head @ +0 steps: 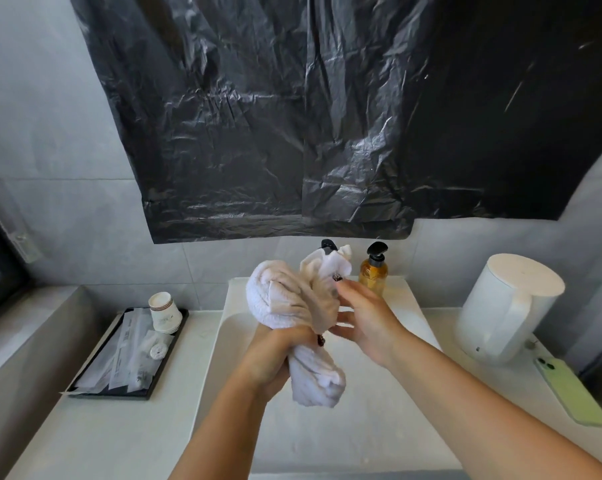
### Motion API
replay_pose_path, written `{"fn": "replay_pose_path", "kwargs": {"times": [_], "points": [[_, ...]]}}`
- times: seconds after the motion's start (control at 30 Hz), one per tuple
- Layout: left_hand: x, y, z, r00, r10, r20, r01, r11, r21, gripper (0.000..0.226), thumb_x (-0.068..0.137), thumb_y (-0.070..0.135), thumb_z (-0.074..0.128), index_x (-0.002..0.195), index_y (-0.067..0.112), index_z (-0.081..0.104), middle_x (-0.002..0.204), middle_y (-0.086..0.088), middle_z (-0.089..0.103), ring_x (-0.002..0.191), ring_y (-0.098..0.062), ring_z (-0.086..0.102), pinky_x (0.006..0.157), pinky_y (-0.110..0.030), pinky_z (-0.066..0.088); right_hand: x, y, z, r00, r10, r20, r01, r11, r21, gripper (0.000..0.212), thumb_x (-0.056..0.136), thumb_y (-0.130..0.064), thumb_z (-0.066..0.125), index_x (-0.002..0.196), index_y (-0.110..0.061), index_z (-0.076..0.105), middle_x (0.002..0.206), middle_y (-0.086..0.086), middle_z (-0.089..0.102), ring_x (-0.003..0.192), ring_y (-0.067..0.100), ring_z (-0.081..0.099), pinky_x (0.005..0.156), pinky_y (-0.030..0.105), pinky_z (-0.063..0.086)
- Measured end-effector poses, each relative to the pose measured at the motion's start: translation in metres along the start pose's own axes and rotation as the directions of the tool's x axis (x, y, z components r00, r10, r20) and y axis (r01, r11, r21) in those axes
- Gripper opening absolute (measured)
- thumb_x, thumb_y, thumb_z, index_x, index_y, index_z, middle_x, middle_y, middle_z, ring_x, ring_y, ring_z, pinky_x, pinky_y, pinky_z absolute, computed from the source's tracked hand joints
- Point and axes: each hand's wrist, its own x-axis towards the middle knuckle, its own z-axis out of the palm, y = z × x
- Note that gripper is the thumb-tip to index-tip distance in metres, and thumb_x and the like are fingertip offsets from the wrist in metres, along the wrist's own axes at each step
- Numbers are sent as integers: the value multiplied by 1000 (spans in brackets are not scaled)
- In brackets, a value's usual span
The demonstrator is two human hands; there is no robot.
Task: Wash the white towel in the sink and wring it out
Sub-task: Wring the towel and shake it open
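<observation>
The white towel (pixel 294 306) is bunched upright over the sink (pixel 361 393), its middle squeezed in the left hand (pixel 275 355), whose fingers wrap tight round it. The right hand (pixel 365 323) touches its upper folds, fingers spread and fairly straight. It looks soft, limp and probably water-heavy; gripping both ends of the twisted roll should wring it best.

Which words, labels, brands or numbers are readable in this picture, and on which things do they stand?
None can be read.
Paper cups: a faint mark, too blurred.
Packets in the black tray: dark print, too small.
Amber pump bottle: no label legible.
White kettle: a small dark mark near its base, unreadable.
</observation>
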Motion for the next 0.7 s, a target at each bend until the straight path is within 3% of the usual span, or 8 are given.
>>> {"fn": "replay_pose_path", "kwargs": {"times": [0.07, 0.13, 0.23, 0.3, 0.4, 0.5, 0.6, 0.7], "points": [[-7, 4, 0, 999, 37, -3, -37, 999, -37, 53, 48, 12, 74, 100, 5, 72, 98, -19, 72, 94, -31, 69, 85, -45, 58, -2, -14, -5, 993, -85, -85, 87, 996, 13, 27, 101, -29, 49, 115, -13, 66, 107, 10, 71, 92, 24, 69, 79, 39, 57], [-13, 7, 0, 999, 35, -25, -38, 993, -111, 73, 51, 14, 76, 122, 5, 61, 118, -19, 70, 110, -33, 67, 95, -53, 53, -7, -33, -12, 972, -157, -173, 172, 982, 73, 21, 100, -24, 50, 101, -14, 69, 98, 8, 73, 91, 23, 70, 70, 37, 58], [-18, 7, 1, 995, 44, -86, -61, 977, -204, 71, 58, 12, 76, 127, 15, 58, 122, -8, 70, 114, -27, 67, 96, -51, 51, -13, -71, -20, 939, -222, -263, 272, 947, 169, 24, 97, -11, 46, 78, -12, 59, 84, 7, 66, 88, 25, 62, 70, 35, 52], [-20, 10, 2, 989, 34, -146, -65, 975, -215, 64, 67, 11, 70, 130, 17, 57, 121, -5, 71, 111, -24, 68, 92, -45, 52, -20, -94, -23, 928, -273, -255, 316, 938, 144, 19, 97, -12, 47, 84, -11, 60, 90, 10, 64, 88, 25, 61, 76, 37, 53], [-23, 22, 7, 978, 24, -206, -64, 979, -193, 57, 70, 26, 71, 125, 15, 62, 116, -4, 73, 105, -21, 71, 84, -37, 50, -28, -113, -28, 914, -341, -221, 332, 940, -78, 18, 98, -16, 51, 96, -4, 64, 89, 8, 69, 80, 21, 67, 71, 34, 58], [-26, 45, 17, 966, 70, -248, -122, 971, -205, 56, 72, 53, 70, 110, 12, 70, 101, -6, 77, 93, -22, 71, 78, -37, 49, -32, -105, -33, 951, -262, -165, 221, 947, -232, 16, 96, -11, 55, 94, 0, 67, 86, 17, 68, 74, 24, 67, 57, 27, 56], [-27, 71, 32, 966, 145, -216, -205, 935, -289, 70, 73, 65, 52, 94, 4, 79, 88, -13, 73, 77, -22, 69, 75, -37, 55, -37, -88, -31, 985, -143, -99, 114, 961, -251, 15, 94, -7, 57, 90, 2, 68, 81, 21, 68, 73, 31, 67, 67, 36, 57], [-21, 91, 49, 973, 197, -122, -226, 927, -300, 77, 81, 71, 39, 92, 7, 79, 87, -15, 69, 78, -24, 66, 75, -36, 56, -49, -91, -17, 995, -97, -13, 88, 943, -322, 21, 99, -27, 54, 98, -9, 66, 87, 15, 72, 87, 34, 69, 86, 44, 56]]}}
